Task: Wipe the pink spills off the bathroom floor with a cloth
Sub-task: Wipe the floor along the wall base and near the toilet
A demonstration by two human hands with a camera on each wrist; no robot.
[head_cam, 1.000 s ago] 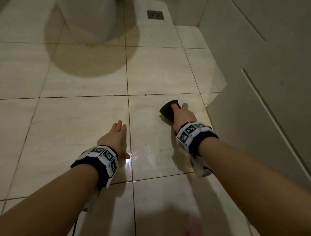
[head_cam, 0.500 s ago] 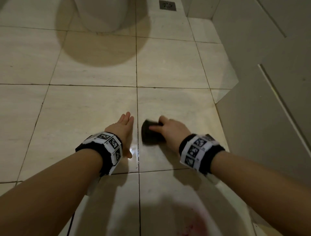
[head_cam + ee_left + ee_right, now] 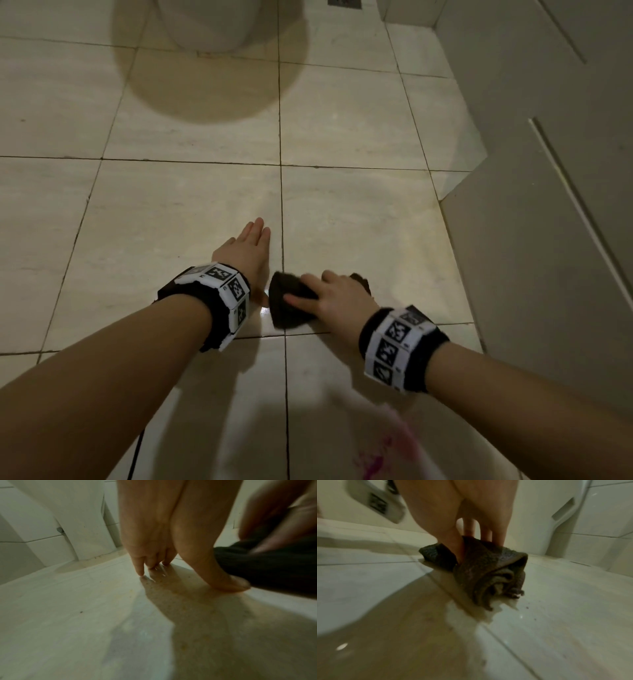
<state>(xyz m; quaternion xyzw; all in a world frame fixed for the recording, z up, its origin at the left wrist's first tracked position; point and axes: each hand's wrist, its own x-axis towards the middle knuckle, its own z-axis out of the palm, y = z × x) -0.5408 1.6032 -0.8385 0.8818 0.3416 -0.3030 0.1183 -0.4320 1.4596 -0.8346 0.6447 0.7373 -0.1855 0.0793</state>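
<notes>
Dark bunched cloth (image 3: 289, 305) on wet tile — pink spill (image 3: 376, 459) nearer, apart.

1. the pink spill (image 3: 383, 455) is smeared by motion blur and cut by the bottom edge of the head view.
2. the toilet base (image 3: 209, 24) is cut off by the top edge.
3. the floor drain (image 3: 344, 2) shows only as a sliver.
4. most of the cloth (image 3: 291, 305) lies hidden under the right hand (image 3: 337, 301).
5. the right hand's palm is unseen.

White toilet base (image 3: 209, 24) and floor drain (image 3: 344, 2) at far end.
</notes>
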